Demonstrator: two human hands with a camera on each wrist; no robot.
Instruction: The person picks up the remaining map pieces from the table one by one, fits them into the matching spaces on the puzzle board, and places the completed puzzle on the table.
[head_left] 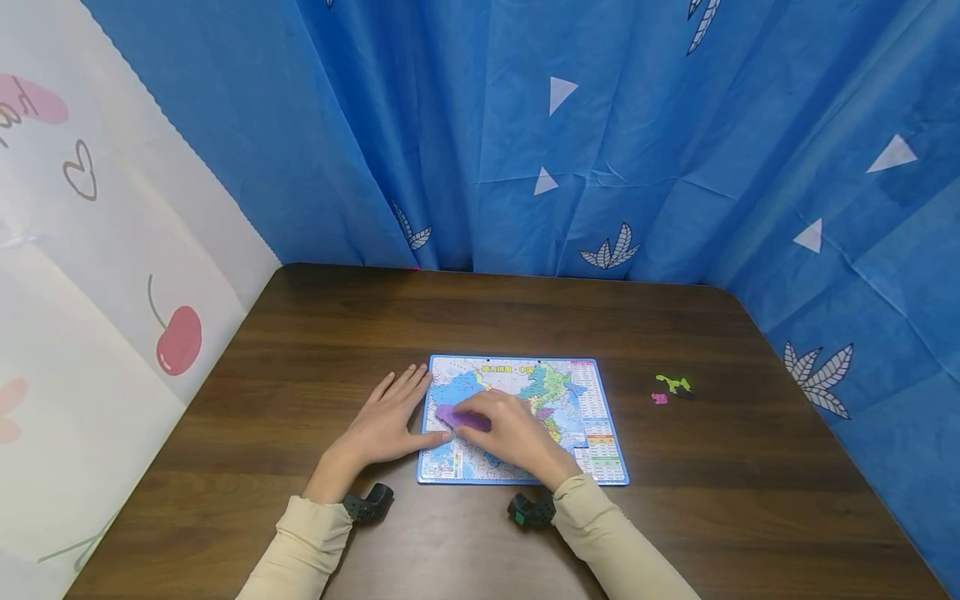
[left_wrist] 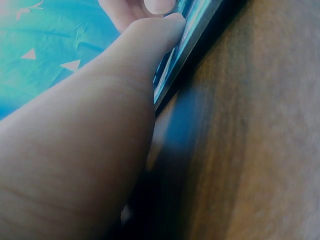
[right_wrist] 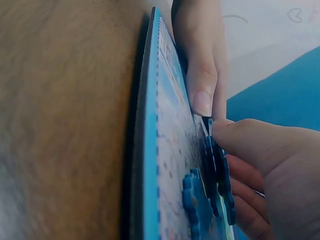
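Observation:
A magnetic map puzzle board (head_left: 600, 396) with a blue border lies on the table, several coloured pieces on it. My right hand (head_left: 517, 429) reaches over its left half, thumb and fingers pinching a purple puzzle piece (head_left: 448, 415). With fingers straight, my left hand (head_left: 386, 425) rests at the board's left edge, its thumb on the board near the purple piece. The right wrist view shows the right hand (right_wrist: 280, 165) close to the left thumb (right_wrist: 202, 100), beside a blue piece (right_wrist: 196, 205). Part of the board is hidden under the right hand.
To the right of the board, a yellow-green piece (head_left: 672, 384), a small pink piece (head_left: 659, 399) and a dark piece (head_left: 686, 394) lie on the brown wooden table (head_left: 750, 483). Blue curtains (head_left: 510, 150) hang behind the table's far edge, and a white patterned cloth (head_left: 112, 250) at left.

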